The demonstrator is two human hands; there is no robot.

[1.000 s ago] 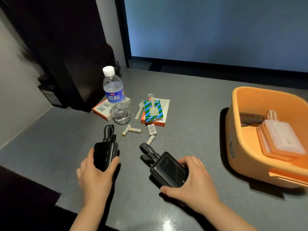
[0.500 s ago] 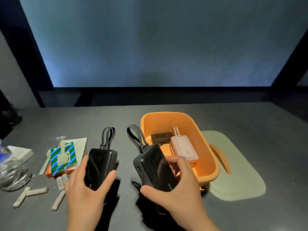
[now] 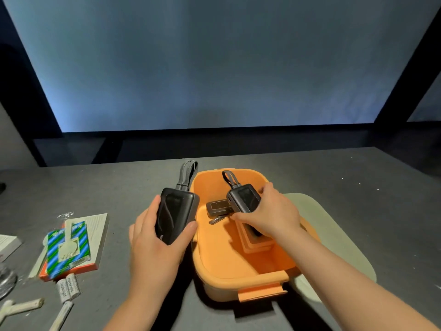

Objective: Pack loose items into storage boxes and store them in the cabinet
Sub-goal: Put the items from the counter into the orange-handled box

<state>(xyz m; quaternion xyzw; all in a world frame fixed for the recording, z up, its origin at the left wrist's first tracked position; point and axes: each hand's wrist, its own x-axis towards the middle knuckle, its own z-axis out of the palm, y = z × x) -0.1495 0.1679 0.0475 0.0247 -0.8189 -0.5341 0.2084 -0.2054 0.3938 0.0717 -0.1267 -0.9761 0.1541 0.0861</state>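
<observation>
The right hand (image 3: 269, 215) grips a black power bank (image 3: 243, 199) by its long edges, holding it tilted inside the orange box (image 3: 238, 266), above a small dark device (image 3: 218, 207) on the box floor. The left hand (image 3: 157, 237) curls round a second power bank (image 3: 175, 215) just outside the box's left wall, its strap (image 3: 187, 172) pointing away. Both banks look dense, rigid and glossy, so probably slippery; a grip across the sides seems safest. Batteries (image 3: 68, 286) and a striped pack (image 3: 68, 249) lie on the table (image 3: 114, 187) to the left.
</observation>
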